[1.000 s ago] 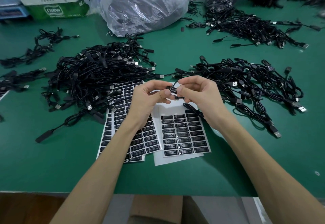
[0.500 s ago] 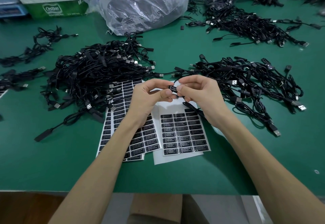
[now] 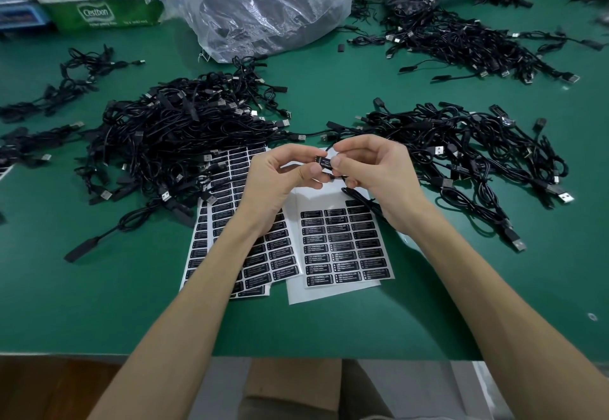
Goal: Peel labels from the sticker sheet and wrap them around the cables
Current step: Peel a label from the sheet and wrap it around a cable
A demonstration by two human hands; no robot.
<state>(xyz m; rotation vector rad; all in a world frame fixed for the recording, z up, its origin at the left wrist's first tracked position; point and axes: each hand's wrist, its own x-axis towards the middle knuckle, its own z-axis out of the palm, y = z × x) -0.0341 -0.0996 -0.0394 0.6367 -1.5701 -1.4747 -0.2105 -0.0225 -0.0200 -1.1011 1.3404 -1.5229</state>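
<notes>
1. Both hands meet just above the sheets. The left hand pinches the left end of a label between thumb and forefinger. The right hand pinches its right end.
2. The cable being labelled trails out from under the right palm toward 5 o'clock. How far the label is closed around it is hidden by the fingertips.
3. Risk: the adhesive may grab skin or fold onto itself before the two ends line up. The cause would be uneven pinching, and the result a skewed flag.
4. Risk: the thin, springy cable could roll between the fingers and leave the wrap crooked or wrinkled.
5. Risk: the dangling tail lies across the sticker sheet and could drag or lift it.
6. The label is a small black rectangle with white print, and it looks glossy.
7. The sticker sheet, at 6 o'clock of the hands, has a white backing and a neat grid of labels. Its top rows are bare.
8. More sheets overlap it at 8 o'clock, fanned out.
9. Tangled black cable piles with metal plugs lie at 10 o'clock and 2 o'clock.
10. The table has a matte green surface.
11. A crinkled clear plastic bag sits at 12 o'clock.
</notes>
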